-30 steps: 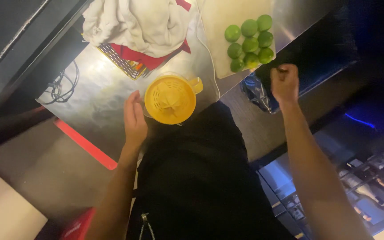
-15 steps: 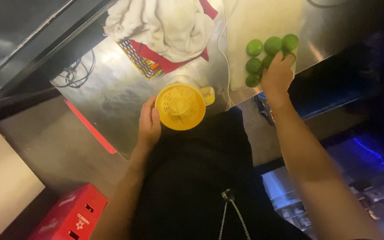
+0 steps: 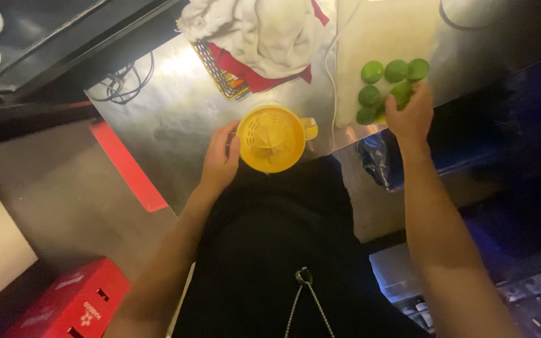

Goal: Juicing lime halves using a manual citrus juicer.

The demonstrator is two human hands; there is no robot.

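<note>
A yellow citrus juicer (image 3: 272, 138) at the near edge of the steel counter (image 3: 170, 112) is gripped at its left rim by the left hand (image 3: 220, 158). To the right, a lime half (image 3: 402, 94) among the green limes (image 3: 372, 72) on the pale cutting board (image 3: 383, 31) is closed on by the right hand (image 3: 412, 116).

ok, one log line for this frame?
left hand: holding juicer | right hand: on limes | board under limes | steel counter

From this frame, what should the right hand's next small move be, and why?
Probably lift one lime half and carry it over to the yellow juicer: the right hand rests on the limes, while the left hand steadies the juicer, whose cone is bare.
</note>
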